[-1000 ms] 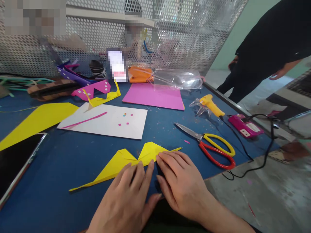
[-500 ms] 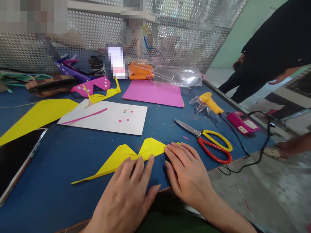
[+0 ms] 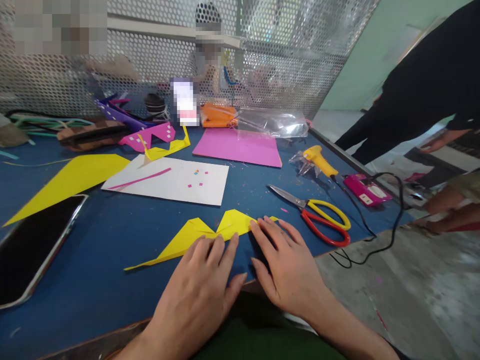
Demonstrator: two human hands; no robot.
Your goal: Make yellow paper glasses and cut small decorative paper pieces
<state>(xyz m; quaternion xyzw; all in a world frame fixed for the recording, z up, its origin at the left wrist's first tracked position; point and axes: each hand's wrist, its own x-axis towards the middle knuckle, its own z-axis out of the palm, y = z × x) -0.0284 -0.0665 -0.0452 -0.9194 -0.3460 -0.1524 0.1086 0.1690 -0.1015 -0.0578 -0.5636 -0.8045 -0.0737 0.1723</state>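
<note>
A folded yellow paper piece (image 3: 236, 223), cut with two pointed humps and a narrow tail, lies flat on the blue table near its front edge. The fingertips of my left hand (image 3: 200, 280) press along its lower edge, fingers stretched out and thumb apart. My right hand (image 3: 285, 262) lies over its right end with fingers extended, hiding most of that end. To the right of my right hand are scissors (image 3: 305, 205) with one yellow and one red handle. A white sheet (image 3: 180, 187) beyond the yellow piece carries a pink strip (image 3: 144, 179) and small pink squares.
Left stand a dark phone (image 3: 37, 245) and a yellow sheet (image 3: 78, 175). Farther back are a pink mask (image 3: 150, 136), a yellow folded shape (image 3: 168, 148) and a pink sheet (image 3: 240, 147). A yellow glue gun (image 3: 318, 160) is wired to a pink power strip (image 3: 367, 190). A person (image 3: 416, 75) stands at right.
The view has shifted slightly, so things on the table sit a little differently in the picture. Both hands remain pressed on the yellow paper in nearly the same pose.
</note>
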